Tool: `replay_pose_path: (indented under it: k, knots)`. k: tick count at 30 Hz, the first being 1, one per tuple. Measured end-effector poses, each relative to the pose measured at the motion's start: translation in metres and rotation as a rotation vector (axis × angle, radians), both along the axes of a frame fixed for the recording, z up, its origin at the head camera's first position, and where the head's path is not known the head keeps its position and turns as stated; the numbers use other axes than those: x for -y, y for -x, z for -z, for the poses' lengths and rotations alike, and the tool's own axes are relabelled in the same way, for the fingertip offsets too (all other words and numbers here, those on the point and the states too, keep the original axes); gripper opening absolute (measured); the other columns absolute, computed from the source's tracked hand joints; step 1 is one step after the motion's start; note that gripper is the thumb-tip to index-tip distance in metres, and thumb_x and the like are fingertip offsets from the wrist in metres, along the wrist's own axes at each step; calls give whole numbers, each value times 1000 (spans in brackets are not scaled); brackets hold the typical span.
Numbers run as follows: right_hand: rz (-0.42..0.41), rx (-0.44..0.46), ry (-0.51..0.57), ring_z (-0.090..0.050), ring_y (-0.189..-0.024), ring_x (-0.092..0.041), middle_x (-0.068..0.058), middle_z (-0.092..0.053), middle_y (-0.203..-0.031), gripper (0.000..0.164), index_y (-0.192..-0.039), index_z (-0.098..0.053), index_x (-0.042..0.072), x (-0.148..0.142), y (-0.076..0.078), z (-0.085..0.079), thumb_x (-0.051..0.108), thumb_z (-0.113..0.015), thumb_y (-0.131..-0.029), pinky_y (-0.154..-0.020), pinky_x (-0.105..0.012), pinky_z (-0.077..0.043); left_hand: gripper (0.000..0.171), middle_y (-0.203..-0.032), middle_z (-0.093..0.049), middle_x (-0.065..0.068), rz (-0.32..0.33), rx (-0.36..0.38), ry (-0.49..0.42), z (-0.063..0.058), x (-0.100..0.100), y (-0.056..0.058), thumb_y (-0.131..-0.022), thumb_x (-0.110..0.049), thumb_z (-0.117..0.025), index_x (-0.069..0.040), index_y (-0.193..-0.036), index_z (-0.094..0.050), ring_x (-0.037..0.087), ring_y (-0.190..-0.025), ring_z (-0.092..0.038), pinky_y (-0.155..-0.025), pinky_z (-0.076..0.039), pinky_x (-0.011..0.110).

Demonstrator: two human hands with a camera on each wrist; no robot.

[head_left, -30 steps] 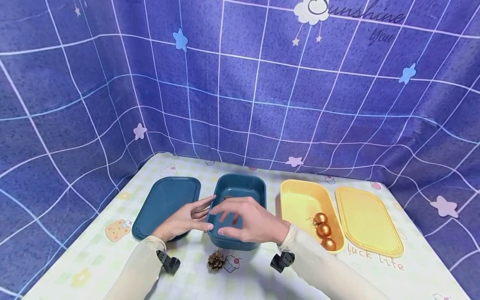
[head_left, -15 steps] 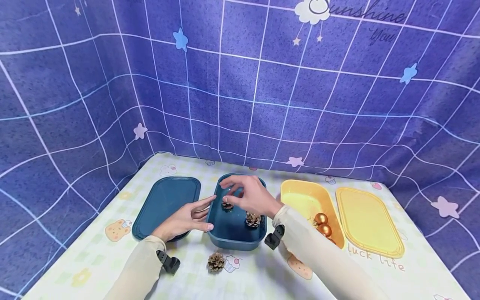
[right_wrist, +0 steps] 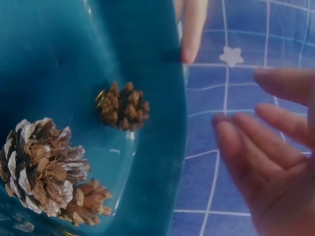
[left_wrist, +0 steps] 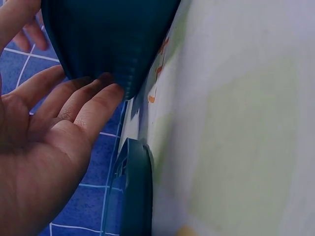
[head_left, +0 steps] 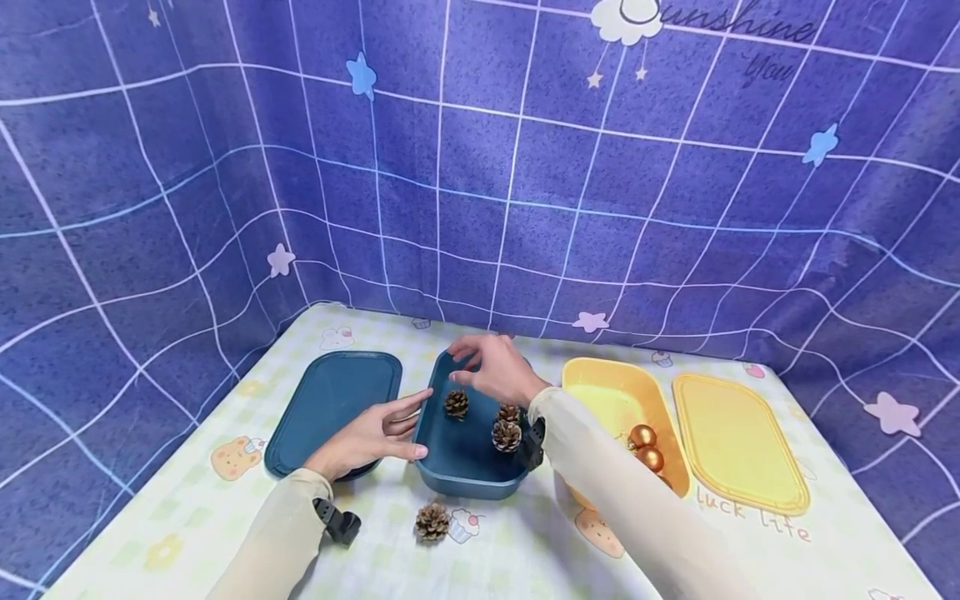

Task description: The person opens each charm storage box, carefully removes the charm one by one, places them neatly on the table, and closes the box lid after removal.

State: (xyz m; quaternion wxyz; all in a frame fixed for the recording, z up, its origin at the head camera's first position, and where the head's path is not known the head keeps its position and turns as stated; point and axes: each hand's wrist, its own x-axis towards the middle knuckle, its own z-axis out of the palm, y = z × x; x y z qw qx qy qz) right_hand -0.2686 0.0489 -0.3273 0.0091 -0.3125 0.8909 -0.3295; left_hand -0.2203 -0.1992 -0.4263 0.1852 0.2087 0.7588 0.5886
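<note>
Our left hand (head_left: 371,442) touches the left wall of the teal container (head_left: 468,490), so we find that side blocked. Our right hand (head_left: 498,371) hangs over the far end; from above we can reach the bare near end, keeping left of the two pinecones (head_left: 507,433) and short of the lone pinecone (head_left: 455,405). A loose pinecone (head_left: 432,523) obstructs the worktop (head_left: 390,567) in front. Our right sleeve (head_left: 622,500) crosses the yellow container (head_left: 655,385), but its far half offers us room beyond the gold baubles (head_left: 649,458).

Three pinecones (head_left: 456,404) lie in a box (head_left: 471,488) right of a lid (head_left: 337,407).
</note>
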Motion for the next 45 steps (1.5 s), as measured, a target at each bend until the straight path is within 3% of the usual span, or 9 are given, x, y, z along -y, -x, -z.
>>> replay_pose_path:
  k: [6,11,18,29,45]
  knots:
    - [21,149,-224,-67,-118,-30,-18,-69,-128,53,-136,-61,8,1,11,11,27,-76,-89,-102,-45,-57,89,-170,-17,11,11,-2,-17,1,0,-2,-90,-21,-76,-21,-161,-23,38,-153,-26,-123,-38,36]
    - [30,188,-319,-66,-118,-28,-16,-69,-128,53,-136,-61,9,6,18,17,29,-76,-89,-101,-44,-58,90,-170,-18,11,15,-5,-25,0,0,-2,-89,-21,-77,-20,-161,-23,38,-153,-26,-122,-40,33]
    - [33,155,-434,-69,-109,-25,-10,-74,-117,45,-129,-66,9,22,21,21,26,-77,-89,-94,-40,-61,92,-170,-17,12,19,-5,-35,-2,1,-3,-89,-20,-77,-18,-162,-21,39,-153,-26,-122,-39,33]
    - [56,111,-500,-66,-85,-14,-3,-73,-102,36,-120,-72,14,27,19,30,28,-79,-87,-77,-29,-60,90,-170,-15,12,25,1,-40,-2,1,-4,-90,-20,-76,-21,-161,-22,38,-154,-24,-123,-39,33]
    - [26,-45,-542,-64,-82,-12,-2,-74,-96,28,-107,-76,18,38,18,42,18,-85,-81,-80,-26,-60,89,-170,-16,10,24,-14,-22,-2,2,-4,-90,-22,-76,-22,-161,-23,38,-154,-25,-122,-40,32]
